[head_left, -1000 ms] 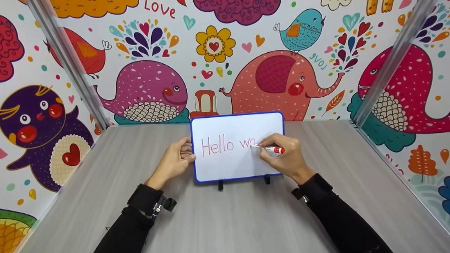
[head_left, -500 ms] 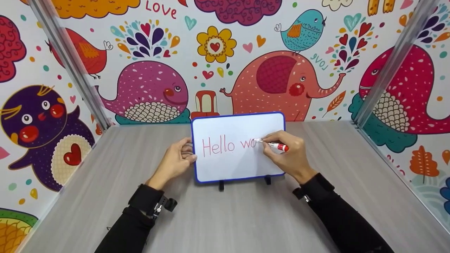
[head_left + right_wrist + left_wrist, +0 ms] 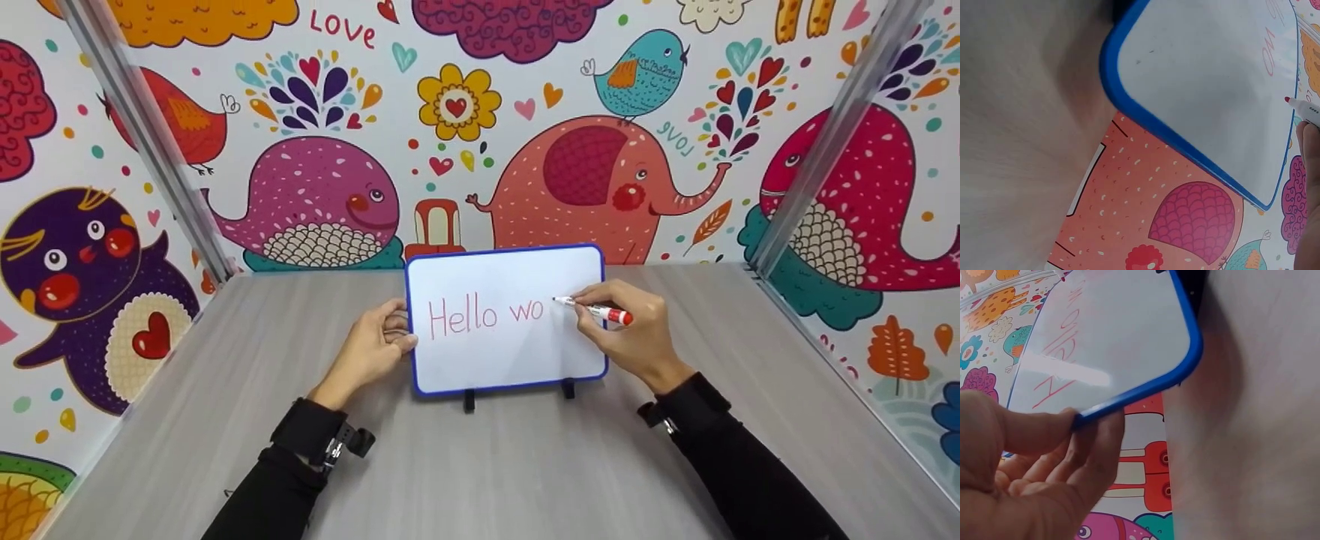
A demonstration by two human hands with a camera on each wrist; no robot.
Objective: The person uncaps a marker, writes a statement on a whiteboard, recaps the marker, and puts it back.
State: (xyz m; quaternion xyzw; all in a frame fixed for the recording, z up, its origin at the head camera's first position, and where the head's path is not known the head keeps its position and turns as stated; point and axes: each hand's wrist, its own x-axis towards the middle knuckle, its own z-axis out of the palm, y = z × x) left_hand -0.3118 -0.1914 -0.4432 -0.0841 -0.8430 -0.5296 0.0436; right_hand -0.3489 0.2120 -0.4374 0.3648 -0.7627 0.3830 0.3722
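A small whiteboard [image 3: 495, 352] with a blue frame stands tilted back on the table, red handwriting on it reading "Hello wo". My left hand [image 3: 373, 337] pinches its left edge; in the left wrist view the thumb [image 3: 1044, 430] lies on the front and the fingers are behind the frame. My right hand [image 3: 630, 326] holds a white marker [image 3: 596, 309] with a red end, between thumb and fingers. Its tip points at the board just right of the "o". In the right wrist view the red tip of the marker [image 3: 1301, 107] shows close over the white surface.
Two black feet [image 3: 469, 400] prop the board up from below. The grey wood-grain table [image 3: 480, 472] runs back to a wall [image 3: 457, 172] printed with cartoon animals. Metal posts [image 3: 150, 142] rise at both back corners.
The "o" after the "w" has been closed, and my right hand has moved right with the marker, uncovering the letter. My left hand keeps its place on the board's edge.
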